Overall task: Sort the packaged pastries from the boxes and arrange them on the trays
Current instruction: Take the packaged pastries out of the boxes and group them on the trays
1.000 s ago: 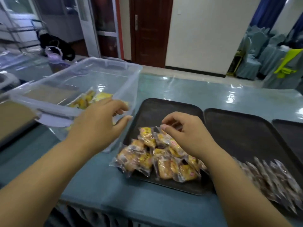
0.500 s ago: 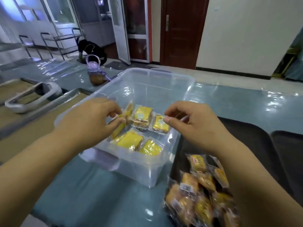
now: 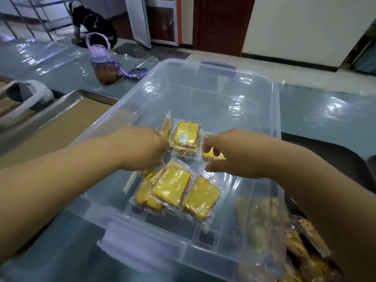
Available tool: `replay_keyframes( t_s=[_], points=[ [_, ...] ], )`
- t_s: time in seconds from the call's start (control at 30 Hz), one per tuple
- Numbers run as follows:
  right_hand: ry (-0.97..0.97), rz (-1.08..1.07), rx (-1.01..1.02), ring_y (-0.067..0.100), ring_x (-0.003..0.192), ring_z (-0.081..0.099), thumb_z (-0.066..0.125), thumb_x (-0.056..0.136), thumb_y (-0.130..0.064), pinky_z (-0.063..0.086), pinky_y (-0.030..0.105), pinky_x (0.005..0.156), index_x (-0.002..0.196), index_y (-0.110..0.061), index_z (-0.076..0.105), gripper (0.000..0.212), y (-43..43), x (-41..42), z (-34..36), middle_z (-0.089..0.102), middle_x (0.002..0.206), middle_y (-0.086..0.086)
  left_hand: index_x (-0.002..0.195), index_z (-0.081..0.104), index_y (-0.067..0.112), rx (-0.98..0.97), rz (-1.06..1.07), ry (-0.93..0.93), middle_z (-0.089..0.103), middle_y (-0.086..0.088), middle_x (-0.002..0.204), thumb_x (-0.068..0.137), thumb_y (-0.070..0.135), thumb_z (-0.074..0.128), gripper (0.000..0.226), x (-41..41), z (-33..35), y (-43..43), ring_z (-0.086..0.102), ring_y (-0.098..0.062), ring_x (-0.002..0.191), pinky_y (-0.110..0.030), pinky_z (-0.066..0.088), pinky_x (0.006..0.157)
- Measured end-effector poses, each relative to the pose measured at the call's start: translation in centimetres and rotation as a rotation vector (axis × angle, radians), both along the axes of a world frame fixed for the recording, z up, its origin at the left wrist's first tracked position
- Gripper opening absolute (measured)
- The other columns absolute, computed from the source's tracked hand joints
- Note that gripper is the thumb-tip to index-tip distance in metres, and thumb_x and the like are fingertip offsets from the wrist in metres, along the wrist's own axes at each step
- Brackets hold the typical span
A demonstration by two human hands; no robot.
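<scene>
At the far left a steel tray lined with brown paper (image 3: 61,127) sits on the teal, film-covered bench (image 3: 325,110). The left hand (image 3: 142,151) hovered at the side of the clear plastic storage box (image 3: 276,110) a second ago and has now dropped inside it. Its fingers curl down beside a thin packet standing on edge (image 3: 167,129). The back of the hand hides the tips, so I cannot tell whether it grips anything.

On the box floor lie the wrapped yellow cake slices (image 3: 172,185), at least four lying flat, some overlapping. The right hand (image 3: 234,153) was over the laid-out packets on the black tray (image 3: 335,153) a second ago. It has come across into the box and now pinches one wrapped yellow slice (image 3: 213,156) between thumb and forefinger. The two hands are apart, one on either side of the farthest flat slice. At lower right the heap of orange-yellow packets (image 3: 299,247) lies on that black tray.

As I read it, one placing round is over and a fresh pick has begun. The box looks nearly spent, so few trips should remain for this kind.
</scene>
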State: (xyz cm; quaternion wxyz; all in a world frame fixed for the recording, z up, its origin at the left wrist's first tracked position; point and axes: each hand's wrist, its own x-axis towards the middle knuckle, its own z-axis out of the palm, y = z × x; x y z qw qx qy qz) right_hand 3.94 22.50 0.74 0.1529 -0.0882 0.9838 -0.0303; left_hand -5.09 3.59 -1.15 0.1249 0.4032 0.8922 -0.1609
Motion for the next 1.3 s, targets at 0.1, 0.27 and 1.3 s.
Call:
replay_keyframes(
  t_s=[0.1, 0.27, 1.3],
  points=[
    [-0.076, -0.047, 0.075, 0.020, 0.104, 0.054, 0.061, 0.087, -0.044, 0.039, 0.028, 0.075, 0.130, -0.022, 0.047, 0.050, -0.4, -1.9, -0.4, 0.057, 0.123, 0.001, 0.123, 0.054, 0.025, -0.153, -0.069, -0.057, 0.059, 0.002, 0.113, 0.090, 0.044, 0.052, 0.038, -2.1, -2.0, 1.5, 0.058, -0.019, 0.099, -0.034, 0.051, 0.084],
    [-0.111, -0.119, 0.186, 0.022, 0.108, 0.055, 0.067, 0.086, -0.030, 0.037, 0.026, 0.073, 0.129, -0.015, 0.049, 0.049, -0.5, -5.3, -1.6, 0.058, 0.122, 0.004, 0.127, 0.051, 0.018, -0.204, -0.175, -0.124, 0.059, -0.003, 0.115, 0.093, 0.028, 0.054, 0.035, -5.0, -5.7, 4.1, 0.058, -0.022, 0.101, -0.032, 0.048, 0.082],
    [-0.413, -0.096, 0.265, 0.028, 0.114, 0.054, 0.062, 0.090, -0.030, 0.044, 0.034, 0.093, 0.136, -0.004, 0.043, 0.056, -0.6, -6.9, -7.9, 0.057, 0.126, 0.012, 0.111, 0.059, 0.009, -0.150, -0.207, -0.213, 0.054, -0.003, 0.094, 0.090, 0.012, 0.055, 0.022, -6.6, -6.3, 5.7, 0.049, -0.016, 0.080, -0.024, 0.037, 0.066]
  ],
)
